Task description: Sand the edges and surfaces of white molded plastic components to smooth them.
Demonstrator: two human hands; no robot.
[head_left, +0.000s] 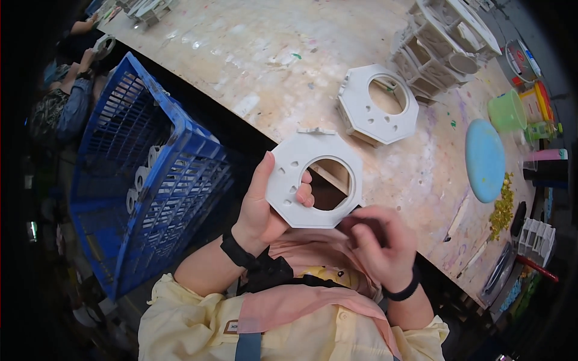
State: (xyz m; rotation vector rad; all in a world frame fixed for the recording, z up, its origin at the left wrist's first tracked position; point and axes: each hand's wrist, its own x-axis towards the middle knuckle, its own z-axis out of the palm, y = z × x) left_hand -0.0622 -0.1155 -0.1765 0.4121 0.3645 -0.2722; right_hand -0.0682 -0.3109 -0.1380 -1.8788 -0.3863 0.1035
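Craft workshop: paint-stained worktable [253, 54], parts crate [150, 180]

Count: white octagonal ring plates, 2 – one held near [313, 178], one lying on bench [378, 104]. Blue plastic crate [150, 174], 1, left. White lattice assembly [442, 42], 1, far right. Green cup [507, 111], 1. Light-blue round disc [484, 159], 1, right.

1 head-worn fisheye view looks steeply down from close above the person's chest and hands, facing out across the worktable [253, 54], edges bending toward the rim.
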